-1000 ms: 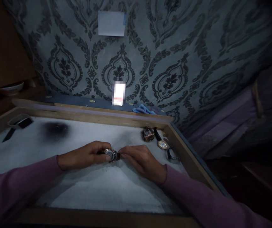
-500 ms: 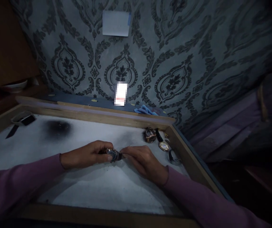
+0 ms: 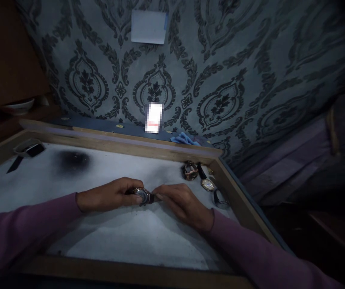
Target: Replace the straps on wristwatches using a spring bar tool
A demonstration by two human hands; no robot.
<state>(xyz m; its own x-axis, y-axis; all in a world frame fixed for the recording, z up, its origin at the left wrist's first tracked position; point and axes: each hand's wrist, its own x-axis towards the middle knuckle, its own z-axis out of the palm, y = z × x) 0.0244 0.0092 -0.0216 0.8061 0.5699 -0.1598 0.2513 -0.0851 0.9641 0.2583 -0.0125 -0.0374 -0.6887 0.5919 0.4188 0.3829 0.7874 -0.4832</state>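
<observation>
A wristwatch [image 3: 142, 195] with a round dark dial, a shiny case and a dark strap is held over the white-bottomed wooden tray [image 3: 115, 147]. My left hand [image 3: 116, 195] is closed on its case, thumb at the dial's edge. From the other side, my right hand [image 3: 181, 202] pinches the dark strap between thumb and fingers. To the right lie a brown and gold watch [image 3: 190, 171], a gold-faced watch [image 3: 207, 184] with a black strap, and a dark-banded watch [image 3: 220, 199] on its side.
A watch with a dark rectangular face [image 3: 35, 150] lies in the tray's far left corner. Behind the tray's back rail are a blue cloth [image 3: 184, 139] and a bright, pixelated upright rectangle [image 3: 154, 117]. A white card [image 3: 149, 27] hangs on the patterned wall. Wooden rims enclose the tray.
Both hands keep their hold on the watch. The right thumb and fingers have shifted slightly along the strap, and more of the strap shows. The camera view has moved a little.
</observation>
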